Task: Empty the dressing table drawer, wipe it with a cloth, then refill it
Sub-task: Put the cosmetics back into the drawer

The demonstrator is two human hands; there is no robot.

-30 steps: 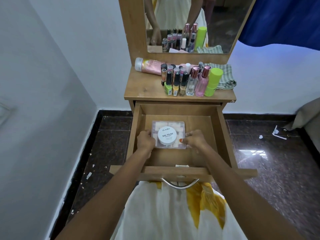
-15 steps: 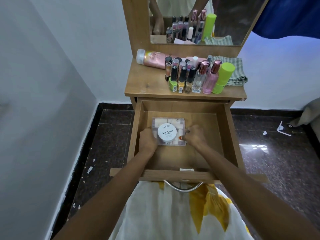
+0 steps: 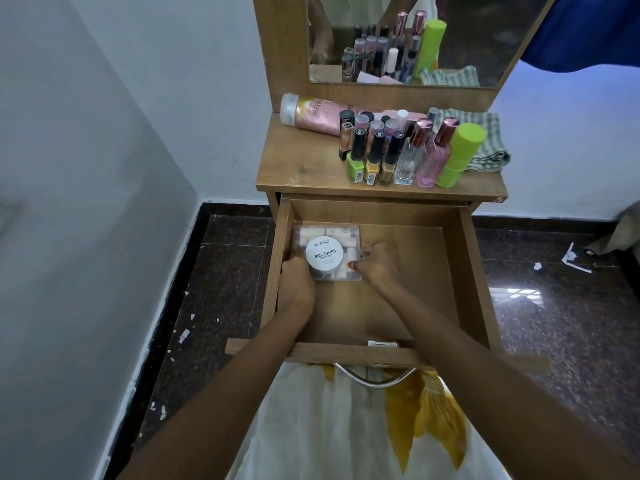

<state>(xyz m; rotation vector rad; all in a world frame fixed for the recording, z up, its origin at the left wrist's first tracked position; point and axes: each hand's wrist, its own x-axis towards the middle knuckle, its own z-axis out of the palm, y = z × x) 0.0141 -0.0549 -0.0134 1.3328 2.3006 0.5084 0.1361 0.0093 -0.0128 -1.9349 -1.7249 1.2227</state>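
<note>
The wooden drawer (image 3: 464,258) is pulled out below the dressing table top. In its far left corner lies a clear plastic box (image 3: 341,233) of nail items, with a white round nail polish remover tub (image 3: 324,254) on top. My left hand (image 3: 297,282) grips the box's near left edge against the drawer wall. At the box's right edge, my right hand (image 3: 377,263) pinches it with the fingertips. The striped green cloth (image 3: 485,140) lies folded at the back right of the table top (image 3: 298,168).
Nail polish bottles (image 3: 372,157), two perfume bottles (image 3: 433,154), a green cylinder (image 3: 459,154) and a pink lotion tube (image 3: 311,114) on its side crowd the table top under the mirror (image 3: 485,39). The drawer's right half is bare wood. Paper scraps lie on the dark floor.
Both hands have slid the box with the tub from the drawer's middle to its far left corner. The camera view has shifted slightly.
</note>
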